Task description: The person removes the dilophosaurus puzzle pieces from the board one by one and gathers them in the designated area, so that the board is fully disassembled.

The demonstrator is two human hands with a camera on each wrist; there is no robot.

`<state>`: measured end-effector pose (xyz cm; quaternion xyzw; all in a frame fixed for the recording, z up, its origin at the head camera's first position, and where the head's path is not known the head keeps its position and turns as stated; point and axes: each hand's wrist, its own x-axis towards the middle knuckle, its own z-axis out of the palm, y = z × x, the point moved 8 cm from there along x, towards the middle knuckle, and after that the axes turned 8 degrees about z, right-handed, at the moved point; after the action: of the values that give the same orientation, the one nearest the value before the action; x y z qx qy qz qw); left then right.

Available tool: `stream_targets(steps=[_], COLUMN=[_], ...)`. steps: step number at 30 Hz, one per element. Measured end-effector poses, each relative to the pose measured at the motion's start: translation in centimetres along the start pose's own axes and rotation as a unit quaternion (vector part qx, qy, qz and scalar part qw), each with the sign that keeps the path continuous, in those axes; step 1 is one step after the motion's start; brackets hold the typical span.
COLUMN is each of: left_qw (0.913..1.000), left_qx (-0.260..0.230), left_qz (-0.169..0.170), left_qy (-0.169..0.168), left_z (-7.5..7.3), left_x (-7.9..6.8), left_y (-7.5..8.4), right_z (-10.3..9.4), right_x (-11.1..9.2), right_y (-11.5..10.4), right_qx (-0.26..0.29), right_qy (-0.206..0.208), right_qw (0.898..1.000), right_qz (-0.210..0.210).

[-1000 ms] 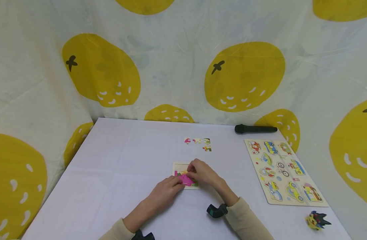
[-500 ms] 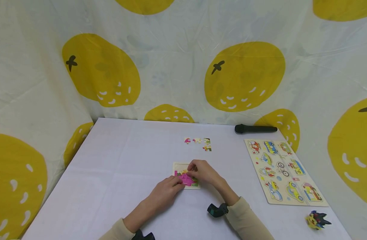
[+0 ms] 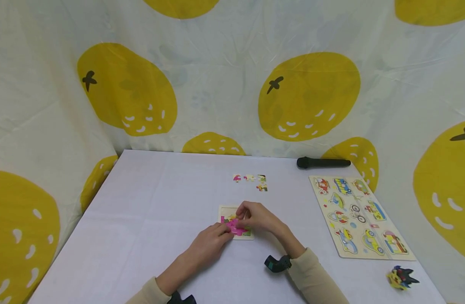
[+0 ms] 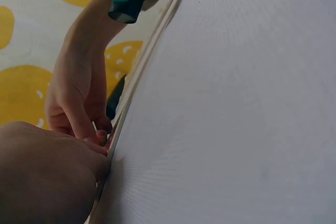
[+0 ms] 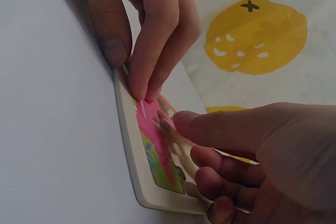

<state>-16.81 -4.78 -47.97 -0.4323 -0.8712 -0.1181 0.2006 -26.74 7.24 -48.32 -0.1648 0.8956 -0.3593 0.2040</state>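
A small wooden jigsaw tray (image 3: pixel 229 207) lies on the white table, partly filled with pink and green pieces. My left hand (image 3: pixel 210 242) rests at the tray's near left; its fingertips press on the pink part (image 5: pixel 145 114), with the thumb at the tray's edge. From the right, my right hand (image 3: pixel 258 217) reaches over the tray. Its thumb and fingers pinch a pink puzzle piece (image 5: pixel 167 122), tilted against the laid pieces. The fingers of that hand hide part of the tray. In the left wrist view, the hands cover most of the puzzle.
Several loose puzzle pieces (image 3: pixel 249 178) lie beyond the tray. At the right stand a wooden vehicle puzzle board (image 3: pixel 354 228), a black microphone (image 3: pixel 323 163) at the back edge and a small yellow and black figure (image 3: pixel 401 278). A patterned curtain (image 3: pixel 217 84) hangs behind the table.
My right thumb has shifted slightly toward the left fingers over the pink part. The left hand stays in place, and the loose pieces beyond the tray look the same.
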Motion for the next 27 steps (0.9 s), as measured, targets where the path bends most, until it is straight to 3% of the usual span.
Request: stream_targets(steps=[8,15,27], left_qw=[0.9999,0.9999,1.0000], left_qx=[-0.010,-0.004,0.002], left_qz=[-0.006,-0.006,-0.002], left_qy=[-0.010,-0.012,-0.009], left_z=[0.17,0.29,0.36], left_x=[-0.06,-0.10,-0.07], left_y=[-0.11,-0.16,-0.12], right_z=[0.35,0.44,0.53], right_x=[0.09,0.24,0.31], right_y=[0.02,-0.22,0.03], right_qx=[-0.011,-0.054,-0.043], right_qy=[-0.002,0.003,0.001], right_qw=[1.000,0.998,0.999], right_qz=[0.012,-0.011,-0.008])
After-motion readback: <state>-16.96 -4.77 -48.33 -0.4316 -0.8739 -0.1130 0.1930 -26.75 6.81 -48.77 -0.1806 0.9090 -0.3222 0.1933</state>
